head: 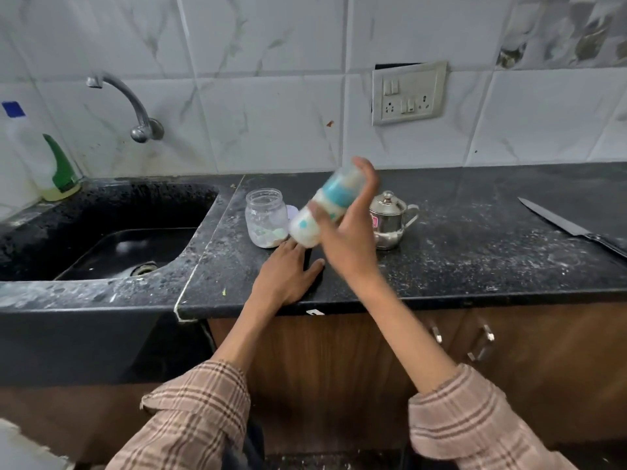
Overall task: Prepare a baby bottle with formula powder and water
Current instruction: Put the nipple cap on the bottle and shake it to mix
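Note:
My right hand [349, 232] grips a baby bottle [317, 215] with a teal collar, held tilted in the air above the black counter [475, 252]. The bottle is motion-blurred and holds milky white liquid. Flat on the counter below it rests my left hand [288, 273], fingers spread, holding nothing. An open glass jar [266, 217] with a little white powder at its bottom stands just left of the bottle. A small steel pot [390, 220] with a lid, handle and spout stands right behind my right hand.
A black sink [112, 245] lies to the left under a wall tap [135, 106]. A dish-soap bottle [44, 157] stands at the sink's far left corner. A knife [570, 227] lies at the counter's right. A small white disc lies behind the jar.

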